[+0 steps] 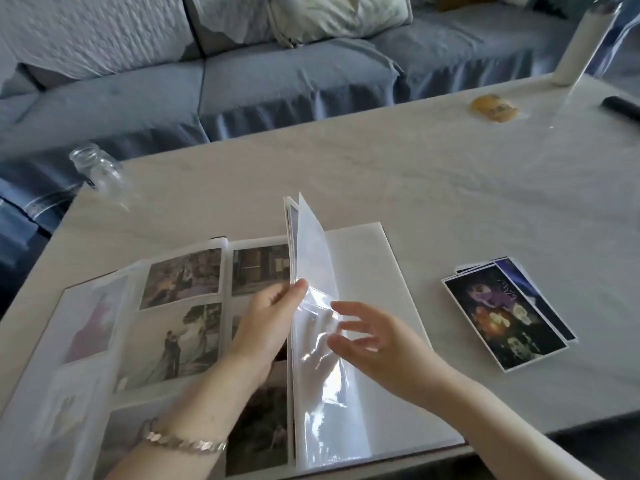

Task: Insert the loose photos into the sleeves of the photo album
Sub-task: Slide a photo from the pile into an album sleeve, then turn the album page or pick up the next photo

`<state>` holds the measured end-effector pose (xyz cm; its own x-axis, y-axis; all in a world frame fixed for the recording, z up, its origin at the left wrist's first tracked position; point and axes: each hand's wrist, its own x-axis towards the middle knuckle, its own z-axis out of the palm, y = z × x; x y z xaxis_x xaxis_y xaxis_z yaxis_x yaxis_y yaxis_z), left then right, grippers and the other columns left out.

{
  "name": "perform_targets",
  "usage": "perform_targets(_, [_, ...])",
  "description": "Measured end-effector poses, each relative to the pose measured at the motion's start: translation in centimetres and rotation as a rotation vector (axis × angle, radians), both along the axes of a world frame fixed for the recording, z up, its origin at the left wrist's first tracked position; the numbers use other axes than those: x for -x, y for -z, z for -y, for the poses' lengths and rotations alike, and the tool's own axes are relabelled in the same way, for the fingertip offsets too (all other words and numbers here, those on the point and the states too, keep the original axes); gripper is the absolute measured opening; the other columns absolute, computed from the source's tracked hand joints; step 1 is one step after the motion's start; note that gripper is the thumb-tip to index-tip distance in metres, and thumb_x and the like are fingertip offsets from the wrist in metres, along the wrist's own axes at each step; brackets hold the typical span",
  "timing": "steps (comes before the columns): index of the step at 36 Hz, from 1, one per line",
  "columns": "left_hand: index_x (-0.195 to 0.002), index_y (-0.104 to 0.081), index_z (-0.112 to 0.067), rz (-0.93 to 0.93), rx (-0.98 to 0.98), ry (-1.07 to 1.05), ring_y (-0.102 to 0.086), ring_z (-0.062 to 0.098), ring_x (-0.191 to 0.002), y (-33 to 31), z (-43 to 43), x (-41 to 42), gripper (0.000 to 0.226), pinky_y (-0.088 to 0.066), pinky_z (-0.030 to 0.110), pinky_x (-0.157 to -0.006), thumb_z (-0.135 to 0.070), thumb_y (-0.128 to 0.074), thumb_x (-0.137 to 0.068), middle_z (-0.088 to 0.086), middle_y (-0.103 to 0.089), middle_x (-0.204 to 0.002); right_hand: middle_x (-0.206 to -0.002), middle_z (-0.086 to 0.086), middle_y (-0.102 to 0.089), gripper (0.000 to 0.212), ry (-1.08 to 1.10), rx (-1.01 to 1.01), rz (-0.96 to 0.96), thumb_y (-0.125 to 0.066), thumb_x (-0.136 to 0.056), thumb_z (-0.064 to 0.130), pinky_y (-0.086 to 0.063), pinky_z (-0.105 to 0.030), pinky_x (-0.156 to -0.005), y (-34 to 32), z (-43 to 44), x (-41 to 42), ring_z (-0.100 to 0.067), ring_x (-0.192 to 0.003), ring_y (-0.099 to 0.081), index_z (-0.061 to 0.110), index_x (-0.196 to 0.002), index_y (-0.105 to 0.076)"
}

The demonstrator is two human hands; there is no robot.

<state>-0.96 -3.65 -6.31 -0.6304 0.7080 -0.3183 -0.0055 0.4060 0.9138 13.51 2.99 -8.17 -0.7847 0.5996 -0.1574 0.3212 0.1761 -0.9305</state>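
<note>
A person's left hand [273, 310] pinches a sheaf of pages [308, 244] between thumb and fingers, standing them upright over the middle of an open photo album [363, 258]. The right hand [370, 337] is open with its fingers spread and holds nothing; its fingertips are at the clear sleeve [322, 368] of the nearest page, and contact cannot be made out. A bracelet [187, 443] circles the left wrist. The album lies flat at the near edge of a pale tabletop [381, 168], its left pages filled with prints [183, 275], which the left forearm partly covers. The loose photos [505, 313] lie in a fanned stack just right of the album, apart from both hands. A glass jar [97, 168] stands beyond the album's left corner. Far to the album's right and back are a yellow object [493, 107], a white tube [581, 46] and a dark object [620, 107] at the frame's edge. A blue-grey sofa [277, 81] runs behind the tabletop.
</note>
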Motion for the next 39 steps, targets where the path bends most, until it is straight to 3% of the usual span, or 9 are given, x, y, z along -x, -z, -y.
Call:
perform_targets(6, [-0.106,-0.065,-0.026,0.243,0.063,-0.103,-0.06,0.012,-0.103,0.8,1.4,0.2,0.035,-0.046,0.031,-0.088,-0.052,-0.048,-0.09,-0.01,-0.067,-0.104,-0.113,0.026,-0.042,0.062,0.082,0.04,0.056,-0.067,-0.076,0.049,-0.04,-0.007,-0.084,0.2,1.6,1.6,0.007,-0.103,-0.049,0.038,-0.132,-0.039])
perform_targets(10, [-0.11,-0.069,-0.025,0.355,0.066,-0.07,-0.063,0.019,-0.107,0.5,1.3,-0.1,0.04,-0.044,0.043,-0.101,-0.052,-0.047,-0.091,-0.003,-0.07,-0.111,-0.121,0.02,-0.037,0.077,0.132,0.058,0.073,-0.067,-0.072,0.054,-0.035,-0.02,-0.1,0.2,2.0,2.1,-0.002,-0.12,-0.038,0.036,-0.138,-0.032])
perform_targets(15, [-0.096,-0.069,-0.027,0.308,-0.017,-0.01,-0.067,0.002,-0.086,0.5,1.0,-0.5,0.024,-0.049,0.023,-0.076,-0.038,-0.048,-0.095,-0.013,-0.073,-0.089,-0.136,0.006,-0.041,0.1,0.178,0.143,0.072,-0.063,-0.051,0.07,-0.037,-0.021,-0.097,-0.2,1.5,2.0,-0.005,-0.121,-0.041,0.036,-0.14,-0.029])
perform_targets(19, [-0.07,-0.06,-0.014,-0.024,0.004,-0.012,-0.051,0.003,-0.055,0.7,0.6,-0.5,0.03,-0.038,0.012,-0.053,-0.024,-0.05,-0.096,-0.001,-0.056,-0.063,-0.132,0.0,-0.044,0.082,0.208,0.222,0.112,-0.072,-0.074,0.045,-0.042,-0.025,-0.094,-0.5,0.6,1.3,-0.012,-0.122,-0.046,0.031,-0.142,-0.027])
perform_targets(24, [-0.085,-0.058,0.008,0.005,0.037,-0.009,-0.051,0.019,-0.073,0.6,0.4,0.4,0.039,-0.037,0.032,-0.071,-0.029,-0.061,-0.073,0.011,-0.057,-0.075,-0.104,-0.005,-0.067,0.043,0.279,0.275,0.108,-0.057,-0.086,0.016,-0.046,-0.03,-0.076,0.2,-1.3,-0.3,-0.02,-0.084,-0.061,0.024,-0.128,-0.048])
perform_targets(29, [-0.09,-0.063,-0.015,-0.092,0.146,-0.007,-0.062,0.029,-0.075,1.5,1.0,1.4,0.031,-0.05,0.039,-0.072,-0.022,-0.061,-0.06,0.009,-0.067,-0.085,-0.097,-0.001,-0.061,0.034,0.413,-0.126,0.325,-0.057,-0.086,0.009,-0.043,-0.024,-0.063,0.7,-4.3,-3.8,-0.02,-0.086,-0.058,0.015,-0.119,-0.058])
perform_targets(33, [-0.14,-0.033,-0.021,-0.249,0.187,-0.003,-0.054,0.003,-0.095,2.3,1.7,0.9,0.064,-0.045,0.018,-0.067,-0.012,-0.064,-0.085,0.003,-0.049,-0.133,-0.128,-0.01,-0.048,0.046,0.426,-0.552,0.686,-0.057,-0.088,0.028,-0.037,-0.037,-0.098,2.1,-6.6,-6.9,-0.029,-0.121,-0.043,0.01,-0.129,-0.047])
perform_targets(37, [-0.149,-0.012,-0.022,-0.346,0.202,0.02,-0.041,0.01,-0.124,2.8,2.0,0.4,0.079,-0.034,0.004,-0.072,-0.015,-0.062,-0.089,0.003,-0.024,-0.153,-0.138,-0.016,-0.039,0.067,0.338,-0.602,0.977,-0.05,-0.088,0.051,-0.024,-0.039,-0.109,3.1,-7.3,-8.6,-0.031,-0.135,-0.026,0.013,-0.139,-0.029])
perform_targets(39, [-0.149,-0.014,-0.023,-0.447,0.24,0.054,-0.036,0.005,-0.111,2.8,2.0,0.4,0.076,-0.032,0.001,-0.058,-0.017,-0.062,-0.089,0.003,-0.02,-0.152,-0.134,-0.013,-0.043,0.062,0.248,-0.692,1.054,-0.044,-0.091,0.051,-0.025,-0.034,-0.108,3.3,-7.1,-9.0,-0.027,-0.132,-0.032,0.014,-0.139,-0.029])
